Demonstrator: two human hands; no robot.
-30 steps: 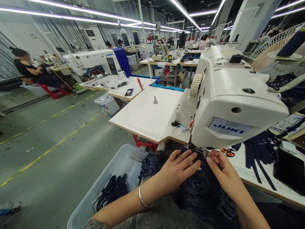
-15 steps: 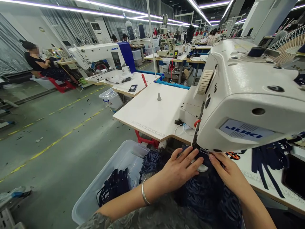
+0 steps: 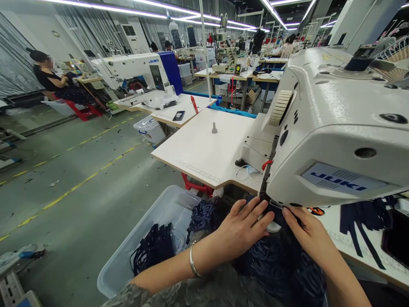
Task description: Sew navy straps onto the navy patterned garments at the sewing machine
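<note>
Under the head of a white JUKI sewing machine (image 3: 332, 102) lies a piece of dark navy fabric (image 3: 279, 215), close to the needle area. My left hand (image 3: 241, 232), with a bracelet at the wrist, rests on its left side, fingers stretched out and slightly spread. On the right, my right hand (image 3: 303, 224) grips the fabric's edge between thumb and fingers; some of those fingers are hidden. A heap of gathered navy fabric (image 3: 271, 260) hangs below both hands, over my lap. The needle itself cannot be made out.
At lower left a clear plastic bin (image 3: 111, 260) holds navy strips (image 3: 153, 247). More navy strips (image 3: 361, 226) and a dark flat device (image 3: 398, 236) lie on the right tabletop. A white table (image 3: 198, 145) extends ahead. A seated person (image 3: 51, 81) is far left.
The view has shifted slightly, so the machine head appears a little further right. Both hands keep nearly the same place on the fabric.
</note>
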